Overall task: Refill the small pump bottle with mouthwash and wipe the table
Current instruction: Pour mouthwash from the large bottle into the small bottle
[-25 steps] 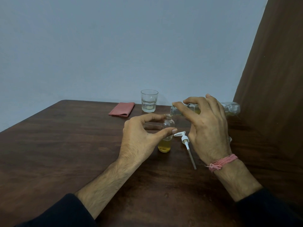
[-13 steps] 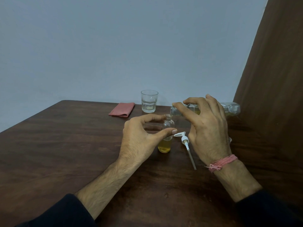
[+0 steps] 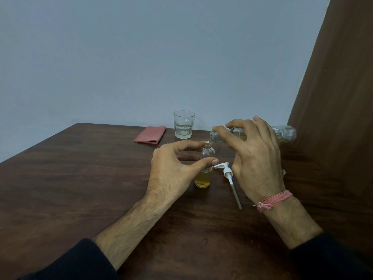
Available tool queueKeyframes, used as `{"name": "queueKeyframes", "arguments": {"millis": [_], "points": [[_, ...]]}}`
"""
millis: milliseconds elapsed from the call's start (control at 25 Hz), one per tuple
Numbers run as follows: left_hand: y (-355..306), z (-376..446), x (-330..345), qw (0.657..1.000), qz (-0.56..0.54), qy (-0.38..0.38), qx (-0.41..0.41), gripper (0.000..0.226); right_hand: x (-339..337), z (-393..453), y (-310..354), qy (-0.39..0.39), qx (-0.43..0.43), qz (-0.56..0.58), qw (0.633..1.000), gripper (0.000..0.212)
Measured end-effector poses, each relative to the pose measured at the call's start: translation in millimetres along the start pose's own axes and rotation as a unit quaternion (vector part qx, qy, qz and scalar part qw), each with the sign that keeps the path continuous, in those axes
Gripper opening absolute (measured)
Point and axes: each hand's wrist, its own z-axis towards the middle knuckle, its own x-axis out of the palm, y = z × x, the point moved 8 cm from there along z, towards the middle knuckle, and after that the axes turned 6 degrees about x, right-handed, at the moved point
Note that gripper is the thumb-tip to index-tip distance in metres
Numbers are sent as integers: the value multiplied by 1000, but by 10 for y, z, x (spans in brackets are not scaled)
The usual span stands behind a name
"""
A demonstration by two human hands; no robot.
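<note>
A small clear bottle (image 3: pixel 203 178) stands upright on the dark wooden table (image 3: pixel 80 178), its neck uncapped and its lower third filled with yellow liquid. My left hand (image 3: pixel 173 172) curls around it, thumb and forefinger on its sides. My right hand (image 3: pixel 256 156) holds a larger clear mouthwash bottle (image 3: pixel 284 133) tipped on its side, its mouth just above the small bottle's neck. The white pump head with its tube (image 3: pixel 229 174) lies on the table between my hands.
A folded pink cloth (image 3: pixel 150 135) lies at the back of the table. Beside it stands a drinking glass (image 3: pixel 183 124) with a little liquid. A brown panel (image 3: pixel 333 98) rises along the right side.
</note>
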Motion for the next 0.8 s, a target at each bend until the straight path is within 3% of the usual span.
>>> {"name": "queueKeyframes", "arguments": {"millis": [800], "points": [[8,3,3,1000,7,-4,5,52,-6,-2,-11,-6,-2,2,1000,83]]}}
